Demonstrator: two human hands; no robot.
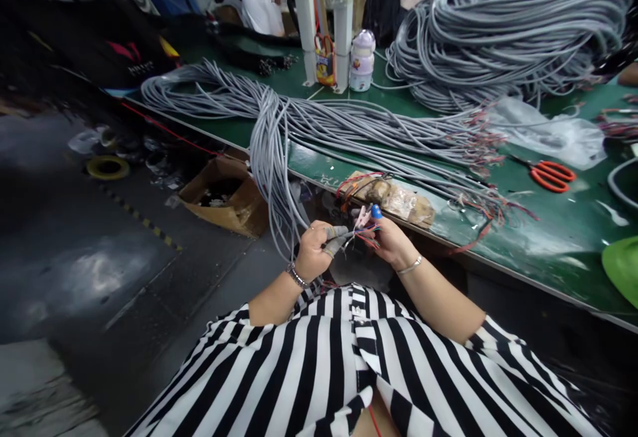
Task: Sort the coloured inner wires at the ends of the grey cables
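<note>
My left hand [317,248], with grey coverings on its fingertips, is closed around the end of a grey cable [295,218]. Thin coloured wires [367,238] fan out of that end toward the right. My right hand [389,241], a blue cover on one fingertip, pinches at these wires. A pale pink clip-like piece [362,216] shows between the hands; what holds it cannot be made out. From the table edge, a bundle of grey cables [269,138] hangs down beside my left hand. Just beyond my hands lies a taped board [399,201] with wires on it.
Orange-handled scissors [552,175] lie on the green table [541,244] near a clear plastic bag [553,131]. A large cable coil [503,32] fills the back right. A purple-white bottle [361,62] stands by a post. A cardboard box [224,194] sits lower left. Another person [262,2] is behind.
</note>
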